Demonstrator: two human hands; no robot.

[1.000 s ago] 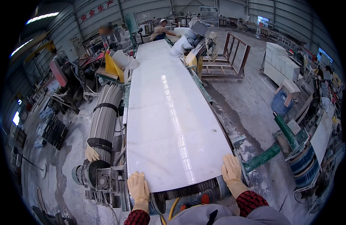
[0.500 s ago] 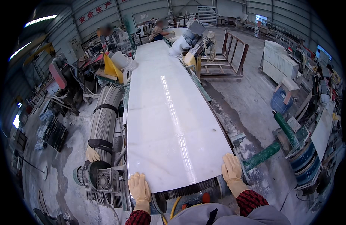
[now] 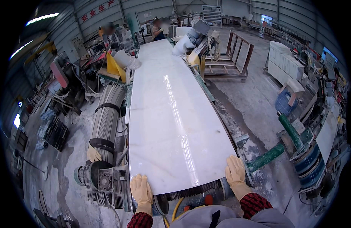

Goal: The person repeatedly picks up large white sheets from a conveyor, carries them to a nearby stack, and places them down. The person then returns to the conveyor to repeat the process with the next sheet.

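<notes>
A long, glossy white stone slab [image 3: 171, 125] stretches away from me on a conveyor bed. My left hand [image 3: 141, 190], in a cream glove, rests at its near left corner with the fingers extended together. At the near right corner lies my right hand [image 3: 237, 174], gloved alike, its fingers stretched along the slab's edge. Neither hand is wrapped round anything. Below the slab's near edge a dark ribbed roller [image 3: 190, 193] shows. The undersides of both hands are hidden.
A motor with gearbox [image 3: 103, 180] and a strapped bundle of strips [image 3: 106, 121] stand left, with a loose glove [image 3: 93, 153] there. Right are a green pipe arm [image 3: 266, 157] and a rusty frame [image 3: 236, 57]. A person [image 3: 157, 31] is at the far end beside machinery [image 3: 190, 41].
The far person has drawn in the outstretched arm and is more upright. My hands keep their places on the slab, which shows no clear shift.
</notes>
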